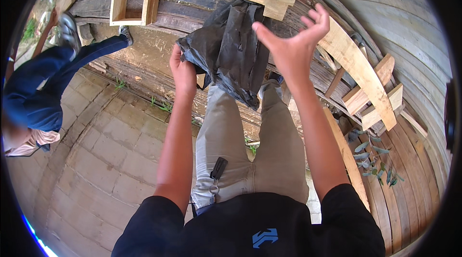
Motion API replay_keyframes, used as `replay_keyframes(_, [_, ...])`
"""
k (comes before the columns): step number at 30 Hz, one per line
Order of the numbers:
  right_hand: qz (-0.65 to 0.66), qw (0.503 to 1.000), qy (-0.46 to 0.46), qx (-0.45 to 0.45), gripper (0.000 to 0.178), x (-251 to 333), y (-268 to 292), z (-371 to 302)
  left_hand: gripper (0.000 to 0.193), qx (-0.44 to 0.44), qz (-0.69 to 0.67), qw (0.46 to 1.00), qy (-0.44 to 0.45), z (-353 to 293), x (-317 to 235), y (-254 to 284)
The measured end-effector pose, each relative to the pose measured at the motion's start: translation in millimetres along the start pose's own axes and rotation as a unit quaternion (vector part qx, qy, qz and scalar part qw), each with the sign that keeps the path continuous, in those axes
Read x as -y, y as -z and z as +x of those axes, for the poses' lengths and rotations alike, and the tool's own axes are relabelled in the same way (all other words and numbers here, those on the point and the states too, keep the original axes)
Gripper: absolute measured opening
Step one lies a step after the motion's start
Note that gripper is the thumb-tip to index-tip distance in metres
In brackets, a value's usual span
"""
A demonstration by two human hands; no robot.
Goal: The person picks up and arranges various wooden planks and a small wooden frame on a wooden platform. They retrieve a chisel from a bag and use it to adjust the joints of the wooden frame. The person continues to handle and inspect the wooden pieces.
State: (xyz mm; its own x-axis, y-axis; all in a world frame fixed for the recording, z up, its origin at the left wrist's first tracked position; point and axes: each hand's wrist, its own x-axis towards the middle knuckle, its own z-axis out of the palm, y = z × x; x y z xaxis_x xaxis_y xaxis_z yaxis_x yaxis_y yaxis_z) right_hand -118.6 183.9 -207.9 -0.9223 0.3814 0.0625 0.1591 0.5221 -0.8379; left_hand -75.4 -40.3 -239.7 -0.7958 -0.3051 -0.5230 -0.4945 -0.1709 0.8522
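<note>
Left hand point(184, 73) gripping a crumpled black bag point(228, 47) with curled fingers, right hand point(294, 45) hovering empty at its right, fingers splayed wide

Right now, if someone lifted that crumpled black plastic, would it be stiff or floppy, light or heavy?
The black plastic is probably floppy: it sags in loose folds and creases. It's likely light for its size, since it looks thin where the left hand grips its edge.

Woodworking area with cut boards point(357, 64)
</note>
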Motion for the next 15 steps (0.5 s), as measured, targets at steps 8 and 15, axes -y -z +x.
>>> replay_keyframes(8, [0.08,0.994,-0.037,-0.062,0.079,7.1,-39.1,23.1,0.02,0.012,0.003,0.999,-0.042,-4.4,10.5,0.0])
replay_keyframes(15, [-0.036,0.998,-0.016,-0.045,0.07,22.7,-25.3,39.3,0.029,0.037,-0.024,0.998,-0.037,0.0,25.3,28.1])
